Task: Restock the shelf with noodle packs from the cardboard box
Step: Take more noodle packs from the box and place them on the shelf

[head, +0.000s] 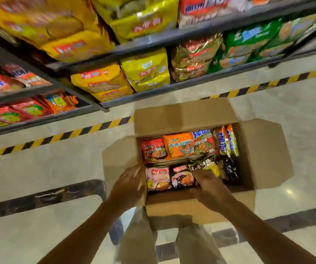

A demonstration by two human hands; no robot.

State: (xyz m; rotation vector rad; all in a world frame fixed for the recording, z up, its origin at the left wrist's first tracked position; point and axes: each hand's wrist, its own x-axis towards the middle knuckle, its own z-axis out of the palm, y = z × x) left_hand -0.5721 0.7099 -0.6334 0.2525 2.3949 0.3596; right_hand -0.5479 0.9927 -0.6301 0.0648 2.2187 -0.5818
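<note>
Both hands (129,182) (207,182) at open box (264,149) near edge, flaps out.

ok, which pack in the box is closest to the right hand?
The black-and-gold pack in the near row: the right hand reaches onto its near edge. The pink pack lies nearer the left hand; the orange pack lies in the far row.
</note>
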